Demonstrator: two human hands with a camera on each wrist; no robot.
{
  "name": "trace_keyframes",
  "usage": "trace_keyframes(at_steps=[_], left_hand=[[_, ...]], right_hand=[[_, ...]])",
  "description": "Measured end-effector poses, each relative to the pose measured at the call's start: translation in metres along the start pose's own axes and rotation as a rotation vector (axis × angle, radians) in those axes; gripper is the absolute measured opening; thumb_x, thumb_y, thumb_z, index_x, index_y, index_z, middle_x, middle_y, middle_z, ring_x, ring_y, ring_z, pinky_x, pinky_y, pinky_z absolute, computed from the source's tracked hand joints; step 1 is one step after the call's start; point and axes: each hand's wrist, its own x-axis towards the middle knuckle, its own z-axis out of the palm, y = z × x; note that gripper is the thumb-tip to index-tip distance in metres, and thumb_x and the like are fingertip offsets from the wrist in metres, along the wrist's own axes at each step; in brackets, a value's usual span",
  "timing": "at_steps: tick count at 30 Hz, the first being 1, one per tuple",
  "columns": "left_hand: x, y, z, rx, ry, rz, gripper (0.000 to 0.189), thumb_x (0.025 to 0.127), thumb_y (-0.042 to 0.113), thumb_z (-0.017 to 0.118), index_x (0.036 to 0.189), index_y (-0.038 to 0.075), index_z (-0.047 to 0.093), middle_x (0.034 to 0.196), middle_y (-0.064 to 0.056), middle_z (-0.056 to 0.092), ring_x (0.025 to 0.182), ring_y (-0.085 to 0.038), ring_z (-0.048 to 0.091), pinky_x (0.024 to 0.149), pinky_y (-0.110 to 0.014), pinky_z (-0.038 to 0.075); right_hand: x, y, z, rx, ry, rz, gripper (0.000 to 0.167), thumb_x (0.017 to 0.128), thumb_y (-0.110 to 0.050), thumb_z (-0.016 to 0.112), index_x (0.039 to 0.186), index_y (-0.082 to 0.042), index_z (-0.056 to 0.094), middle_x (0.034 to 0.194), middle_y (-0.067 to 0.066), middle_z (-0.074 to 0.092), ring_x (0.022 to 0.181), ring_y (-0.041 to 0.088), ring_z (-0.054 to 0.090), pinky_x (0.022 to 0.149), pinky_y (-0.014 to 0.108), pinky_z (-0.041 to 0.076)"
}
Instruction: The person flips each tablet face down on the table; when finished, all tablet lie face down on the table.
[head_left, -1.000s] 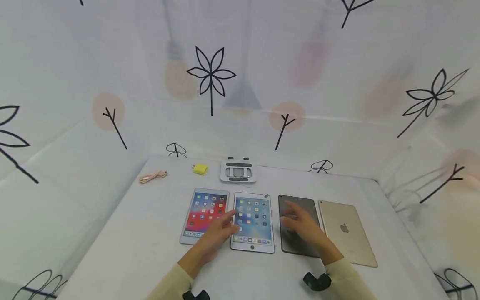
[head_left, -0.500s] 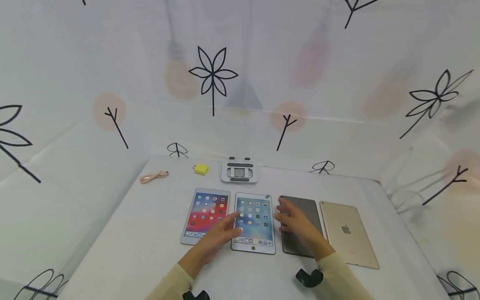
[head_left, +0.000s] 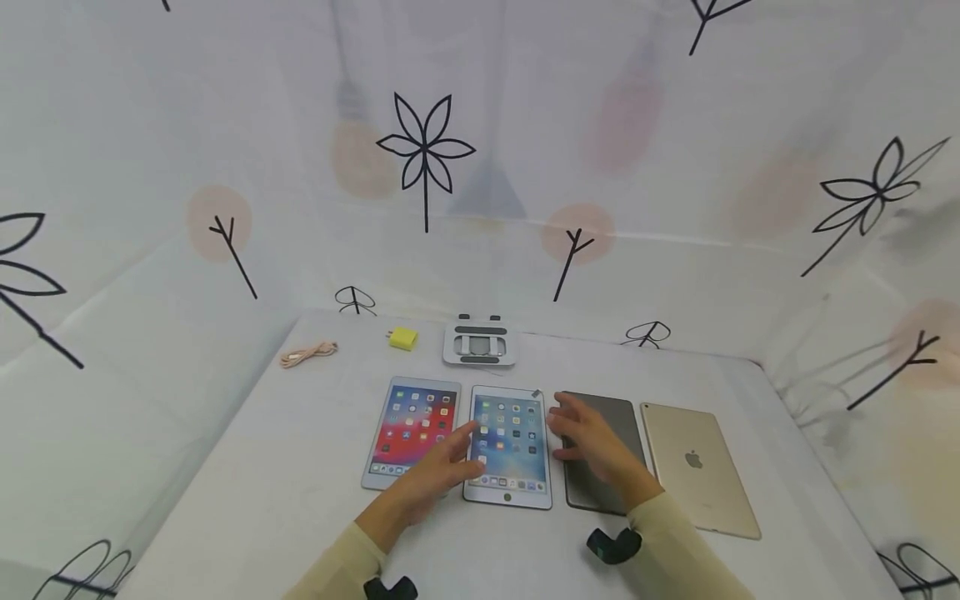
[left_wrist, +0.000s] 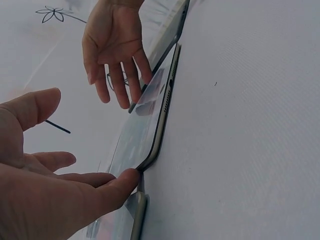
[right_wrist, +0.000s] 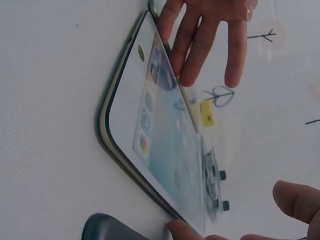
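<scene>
A white tablet [head_left: 517, 433], its lit screen showing app icons on blue, lies face up between the two hands. My left hand [head_left: 426, 482] is spread at its left side; in the left wrist view a fingertip [left_wrist: 131, 179] sits right at the tablet's edge. Beyond the opposite edge, my right hand [head_left: 600, 450] has relaxed, parted fingers and partly covers a dark grey tablet [head_left: 618, 408] lying face down. The right wrist view has a right fingertip [right_wrist: 182, 231] close to the white tablet's corner region. Neither hand grips anything.
Left of the middle tablet lies another white tablet [head_left: 412, 417] with a red and blue screen. A gold tablet [head_left: 697, 475] lies face down at right. Behind them are a coiled pink cable [head_left: 307, 353], a yellow charger plug [head_left: 402, 337] and a folded grey stand [head_left: 478, 343].
My right hand has moved left from over the dark grey tablet toward the white tablet's right edge. My left hand has stayed nearly in place. The tablets have not moved.
</scene>
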Motion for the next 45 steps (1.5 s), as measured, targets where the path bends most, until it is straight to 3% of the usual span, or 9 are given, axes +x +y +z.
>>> trace_keyframes(at_steps=[5,14,21,26,29,32,36,39,45], left_hand=[[0.001,0.000,-0.004,-0.001,-0.046,-0.003,0.081,0.094,0.023,0.071,0.163,0.021,0.027,0.168,-0.019,0.020,0.154,-0.045,0.014,0.118,-0.065,0.024],[0.000,0.001,-0.007,0.015,-0.075,-0.006,0.079,0.093,0.022,0.072,0.161,0.018,0.032,0.169,-0.015,0.021,0.155,-0.044,0.013,0.120,-0.063,0.023],[0.001,0.005,0.001,0.052,-0.109,0.008,0.076,0.095,0.026,0.071,0.160,0.020,0.034,0.169,-0.012,0.023,0.155,-0.043,0.014,0.120,-0.062,0.023],[0.002,0.009,0.009,0.020,-0.125,0.016,0.076,0.096,0.026,0.069,0.161,0.019,0.031,0.169,-0.013,0.021,0.154,-0.043,0.015,0.121,-0.062,0.021],[0.003,0.011,0.012,0.011,-0.115,0.021,0.076,0.097,0.028,0.068,0.162,0.020,0.030,0.169,-0.014,0.020,0.154,-0.043,0.018,0.121,-0.062,0.022],[0.005,0.011,0.014,0.013,-0.101,0.025,0.076,0.097,0.033,0.068,0.162,0.023,0.029,0.169,-0.015,0.020,0.153,-0.043,0.018,0.120,-0.062,0.024],[0.007,0.012,0.017,0.022,-0.076,0.041,0.077,0.098,0.040,0.067,0.162,0.028,0.028,0.168,-0.018,0.019,0.153,-0.046,0.018,0.118,-0.063,0.027],[0.007,0.013,0.020,0.057,-0.048,0.049,0.076,0.097,0.045,0.067,0.162,0.032,0.029,0.168,-0.017,0.020,0.152,-0.047,0.019,0.115,-0.065,0.030],[0.006,0.017,0.029,0.124,0.011,0.056,0.079,0.096,0.049,0.067,0.162,0.030,0.029,0.167,-0.018,0.023,0.152,-0.048,0.021,0.113,-0.066,0.033]], right_hand=[[-0.001,-0.002,0.002,0.050,-0.014,0.009,0.066,0.105,-0.018,0.054,0.160,-0.003,0.021,0.162,0.029,0.026,0.146,0.047,0.033,0.093,0.053,0.056],[0.000,0.002,0.007,0.100,0.054,0.024,0.063,0.104,-0.019,0.055,0.158,-0.003,0.027,0.160,0.027,0.030,0.141,0.043,0.039,0.090,0.048,0.057],[-0.004,0.005,0.012,0.235,0.051,0.005,0.057,0.105,-0.014,0.051,0.156,0.001,0.030,0.146,0.026,0.046,0.114,0.027,0.059,0.088,0.035,0.054],[-0.005,0.006,0.021,0.429,-0.025,-0.041,0.054,0.105,-0.012,0.051,0.154,0.003,0.034,0.136,0.011,0.061,0.111,0.017,0.063,0.090,0.029,0.054],[-0.005,0.006,0.026,0.493,-0.070,-0.083,0.055,0.105,-0.009,0.050,0.156,0.002,0.033,0.135,0.005,0.060,0.114,0.017,0.063,0.092,0.029,0.054],[-0.006,0.008,0.032,0.504,-0.153,-0.114,0.059,0.106,-0.007,0.047,0.161,-0.007,0.026,0.145,0.009,0.049,0.119,0.018,0.061,0.095,0.033,0.055],[-0.008,0.011,0.041,0.520,-0.341,-0.135,0.068,0.109,-0.010,0.044,0.165,-0.026,0.010,0.164,0.021,0.026,0.128,0.023,0.057,0.095,0.039,0.055],[-0.009,0.009,0.048,0.541,-0.444,-0.165,0.069,0.110,-0.013,0.042,0.165,-0.033,0.005,0.168,0.023,0.011,0.133,0.028,0.052,0.093,0.041,0.055],[-0.011,0.003,0.057,0.494,-0.429,-0.191,0.068,0.109,-0.013,0.045,0.165,-0.034,0.011,0.167,0.024,0.011,0.137,0.037,0.043,0.094,0.044,0.053]])
